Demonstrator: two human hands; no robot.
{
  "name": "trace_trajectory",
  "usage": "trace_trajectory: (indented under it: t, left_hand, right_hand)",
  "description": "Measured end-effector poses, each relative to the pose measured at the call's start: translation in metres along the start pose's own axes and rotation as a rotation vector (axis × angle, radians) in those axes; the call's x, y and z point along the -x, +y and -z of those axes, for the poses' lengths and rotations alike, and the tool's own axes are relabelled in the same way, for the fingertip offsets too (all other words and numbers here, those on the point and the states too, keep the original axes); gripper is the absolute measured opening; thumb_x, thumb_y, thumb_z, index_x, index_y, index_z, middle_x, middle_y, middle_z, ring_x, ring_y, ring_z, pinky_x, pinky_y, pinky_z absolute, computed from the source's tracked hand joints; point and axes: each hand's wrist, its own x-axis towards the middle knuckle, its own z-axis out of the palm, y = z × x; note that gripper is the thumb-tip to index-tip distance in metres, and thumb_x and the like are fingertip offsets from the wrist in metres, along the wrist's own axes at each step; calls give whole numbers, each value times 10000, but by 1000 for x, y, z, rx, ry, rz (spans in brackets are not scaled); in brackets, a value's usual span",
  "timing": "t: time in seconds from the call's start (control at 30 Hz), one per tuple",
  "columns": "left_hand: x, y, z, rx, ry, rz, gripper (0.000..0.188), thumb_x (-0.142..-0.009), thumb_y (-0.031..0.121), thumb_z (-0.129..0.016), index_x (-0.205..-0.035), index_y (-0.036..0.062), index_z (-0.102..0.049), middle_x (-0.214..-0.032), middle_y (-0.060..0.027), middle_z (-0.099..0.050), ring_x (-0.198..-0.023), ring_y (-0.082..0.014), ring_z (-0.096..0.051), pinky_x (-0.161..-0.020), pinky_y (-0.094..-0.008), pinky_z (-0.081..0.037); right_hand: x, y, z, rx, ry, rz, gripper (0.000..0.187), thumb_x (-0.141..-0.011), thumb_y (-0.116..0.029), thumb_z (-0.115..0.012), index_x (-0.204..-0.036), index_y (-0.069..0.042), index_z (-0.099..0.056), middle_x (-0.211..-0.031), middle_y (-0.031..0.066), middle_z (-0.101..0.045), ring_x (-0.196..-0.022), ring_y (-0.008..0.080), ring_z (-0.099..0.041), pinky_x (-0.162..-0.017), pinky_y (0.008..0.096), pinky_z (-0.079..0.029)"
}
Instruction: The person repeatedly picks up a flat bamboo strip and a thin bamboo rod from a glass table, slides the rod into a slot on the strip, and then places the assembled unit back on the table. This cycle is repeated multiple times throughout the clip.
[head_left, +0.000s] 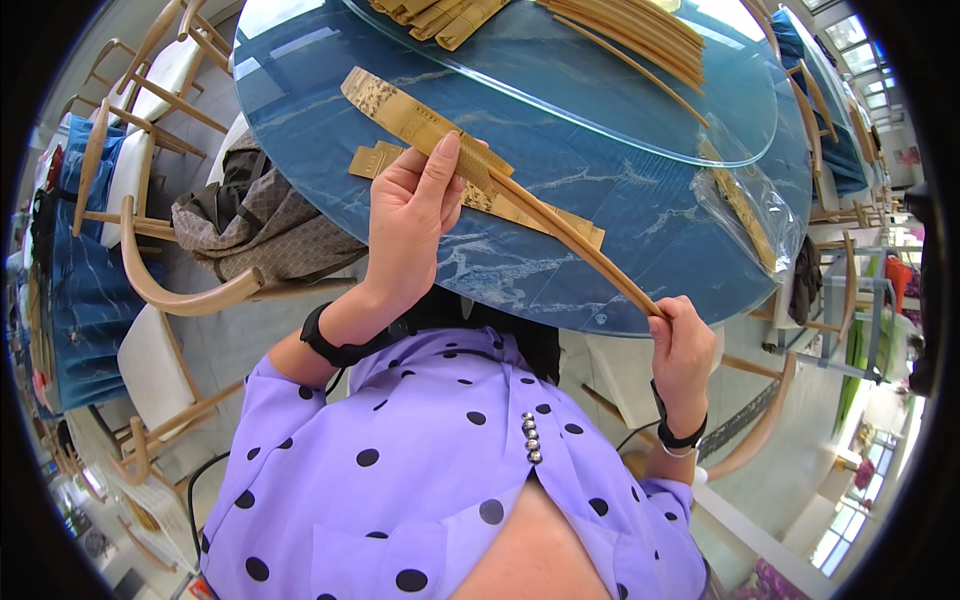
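My left hand (412, 215) pinches a tan paper chopstick sleeve (392, 108) with a dark print, thumb on top. A pair of long wooden chopsticks (580, 243) reaches out of the sleeve's right end. At their far right tips, my right hand (684, 348) grips them between thumb and fingers near the table's front edge. The chopsticks' other ends are hidden in the sleeve. Under and behind my left hand, more flat paper sleeves (560, 221) lie on the blue marbled table (330, 120).
A raised glass turntable (580, 115) carries a pile of folded sleeves (440, 18) and a bundle of loose chopsticks (640, 38). At the right lies a clear plastic bag (745, 215) with a sleeve inside. Left of the table, a patterned bag (265, 215) rests on a wooden chair (190, 295).
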Motion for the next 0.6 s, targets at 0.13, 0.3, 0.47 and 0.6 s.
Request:
trace_trajectory:
  t: [0.13,0.3,0.47,0.6]
  left_hand:
    - [6,2,-4,37,-44,-12,310,-1070,266,-568,-1109,-15,-694,-715,58,-497,-507,3,-273,-451,-196,-218]
    - [5,2,-7,1,-47,-46,317,-1068,264,-571,-1101,-21,-704,-693,59,-509,-508,7,-278,-452,-194,-207]
    - [6,2,-9,-21,-64,-30,324,-1070,259,-568,-1110,-29,-710,-690,50,-545,-508,6,-272,-456,-198,-197]
    - [7,2,-8,-22,-113,-6,323,-1074,251,-560,-1111,-34,-708,-699,39,-574,-507,4,-267,-457,-199,-200]
  right_hand:
    - [5,-16,-9,125,14,110,302,-960,-176,-677,-1217,-28,-622,-803,95,-557,-643,244,-566,-545,353,-455]
    - [11,-10,-4,245,24,180,444,-984,-241,-646,-1366,-19,-604,-768,75,-522,-617,220,-531,-533,342,-439]
    - [11,-3,-7,122,105,283,370,-999,-243,-627,-1280,-6,-666,-697,54,-506,-554,202,-505,-503,334,-414]
    - [14,7,-9,70,125,292,344,-995,-231,-631,-1244,1,-683,-688,51,-519,-524,197,-490,-488,327,-400]
